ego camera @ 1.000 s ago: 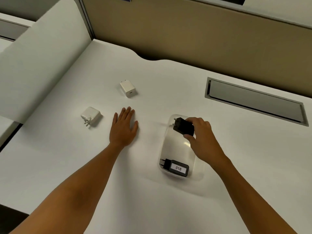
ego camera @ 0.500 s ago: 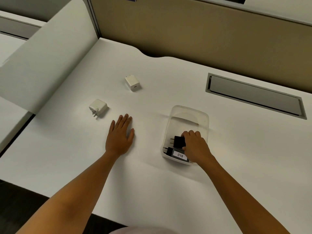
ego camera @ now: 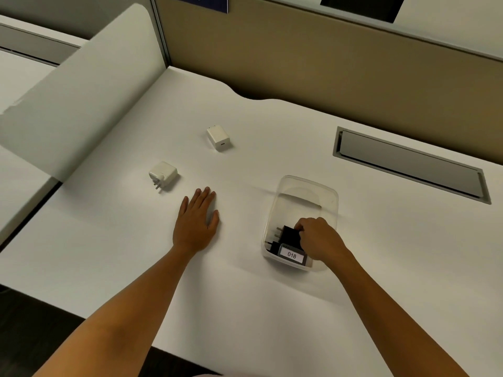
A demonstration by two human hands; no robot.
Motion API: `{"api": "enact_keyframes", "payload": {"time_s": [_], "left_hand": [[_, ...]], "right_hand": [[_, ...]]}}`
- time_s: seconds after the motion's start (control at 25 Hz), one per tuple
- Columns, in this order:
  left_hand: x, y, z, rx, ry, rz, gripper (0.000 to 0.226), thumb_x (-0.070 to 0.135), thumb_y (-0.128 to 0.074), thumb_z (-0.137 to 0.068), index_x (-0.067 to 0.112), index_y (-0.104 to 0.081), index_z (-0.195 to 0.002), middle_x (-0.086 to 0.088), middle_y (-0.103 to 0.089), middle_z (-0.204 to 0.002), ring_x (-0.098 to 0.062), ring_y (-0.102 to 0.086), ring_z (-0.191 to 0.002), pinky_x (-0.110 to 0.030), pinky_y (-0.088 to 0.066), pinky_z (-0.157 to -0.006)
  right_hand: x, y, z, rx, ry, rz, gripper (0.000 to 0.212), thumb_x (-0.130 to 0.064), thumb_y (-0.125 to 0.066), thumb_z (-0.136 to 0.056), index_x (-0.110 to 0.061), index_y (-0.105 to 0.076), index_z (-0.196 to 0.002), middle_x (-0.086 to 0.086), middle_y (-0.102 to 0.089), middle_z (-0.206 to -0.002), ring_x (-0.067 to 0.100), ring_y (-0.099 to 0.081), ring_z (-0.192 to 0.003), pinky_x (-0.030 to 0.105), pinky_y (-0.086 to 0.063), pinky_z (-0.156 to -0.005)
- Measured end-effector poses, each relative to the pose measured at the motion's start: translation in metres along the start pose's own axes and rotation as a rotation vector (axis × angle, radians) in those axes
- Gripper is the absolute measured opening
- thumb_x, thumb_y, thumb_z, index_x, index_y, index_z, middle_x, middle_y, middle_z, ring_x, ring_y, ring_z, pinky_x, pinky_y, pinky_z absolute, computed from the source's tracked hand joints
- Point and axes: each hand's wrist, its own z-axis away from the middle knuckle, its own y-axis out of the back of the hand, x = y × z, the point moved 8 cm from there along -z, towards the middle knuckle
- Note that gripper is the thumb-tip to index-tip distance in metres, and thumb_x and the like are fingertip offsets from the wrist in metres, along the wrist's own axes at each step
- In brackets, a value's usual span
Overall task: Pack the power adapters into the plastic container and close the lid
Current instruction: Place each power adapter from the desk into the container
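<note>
A clear plastic container [ego camera: 309, 187] stands on the white desk, right of centre, with no lid in view. Inside its near end lies a black adapter with a white "018" label [ego camera: 291, 255]. My right hand [ego camera: 317, 238] reaches into the container, fingers closed on a second black adapter [ego camera: 290, 234] just behind the labelled one. My left hand [ego camera: 197, 220] rests flat on the desk, fingers spread, holding nothing. Two white adapters lie on the desk: one with prongs [ego camera: 163, 174] left of my left hand, one cube-shaped [ego camera: 218, 138] farther back.
A grey recessed cable tray [ego camera: 408, 164] is set into the desk at the back right. A tan partition wall [ego camera: 326, 58] runs along the back, and a white divider panel [ego camera: 76, 93] bounds the left side. The desk's front edge is close to my body.
My right hand has carried the black adapter from above the container's far end down into its near end, beside the labelled adapter. My left hand stayed flat on the desk.
</note>
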Motion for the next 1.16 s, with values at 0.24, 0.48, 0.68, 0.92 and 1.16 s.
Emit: {"api": "enact_keyframes", "payload": {"time_s": [0.24,0.48,0.68,0.92,1.16], "left_hand": [[-0.006,0.005,0.01,-0.049,-0.057,0.037,0.057,0.04,-0.036,-0.1,0.021,-0.033,-0.154,0.004,-0.028,-0.163,-0.013,-0.017,-0.153,-0.037,-0.011,-0.125],[-0.043,0.029,0.039,0.015,0.022,0.016,0.054,0.035,-0.043,-0.101,0.021,-0.036,-0.153,0.003,-0.031,-0.161,-0.016,-0.022,-0.152,-0.038,-0.013,-0.125],[-0.075,0.047,0.052,0.184,0.429,0.06,0.058,0.03,-0.047,-0.098,0.007,-0.038,-0.15,-0.009,-0.033,-0.161,-0.022,-0.022,-0.152,-0.042,-0.012,-0.125],[-0.072,0.046,0.047,0.155,0.426,0.011,0.061,0.036,-0.041,-0.098,0.009,-0.034,-0.152,-0.007,-0.029,-0.162,-0.02,-0.016,-0.153,-0.043,-0.008,-0.126],[-0.074,0.043,0.046,0.143,0.444,-0.033,0.064,0.042,-0.035,-0.097,0.01,-0.034,-0.152,-0.008,-0.031,-0.162,-0.022,-0.018,-0.153,-0.046,-0.012,-0.125]], "right_hand": [[-0.008,0.041,-0.007,0.287,-0.035,-0.187,0.021,-0.024,-0.05,-0.096,-0.021,-0.065,-0.111,-0.001,-0.07,-0.107,0.018,-0.065,-0.091,0.032,-0.054,-0.076],[-0.065,0.072,-0.024,0.48,0.12,-0.318,0.011,-0.026,-0.058,-0.093,-0.022,-0.066,-0.099,-0.005,-0.07,-0.093,0.012,-0.061,-0.078,0.032,-0.055,-0.073],[-0.162,0.058,-0.065,0.335,0.423,-0.28,0.014,-0.025,-0.056,-0.092,-0.022,-0.065,-0.103,-0.007,-0.068,-0.097,0.012,-0.061,-0.092,0.031,-0.054,-0.08],[-0.266,0.022,-0.119,0.094,0.663,-0.083,0.031,-0.019,-0.061,-0.089,-0.02,-0.057,-0.119,-0.002,-0.062,-0.114,0.017,-0.056,-0.107,0.039,-0.052,-0.086],[-0.34,-0.003,-0.15,0.046,0.863,0.153,0.073,0.009,-0.063,-0.077,-0.019,-0.041,-0.14,-0.002,-0.044,-0.145,0.024,-0.046,-0.127,0.038,-0.05,-0.089]]}}
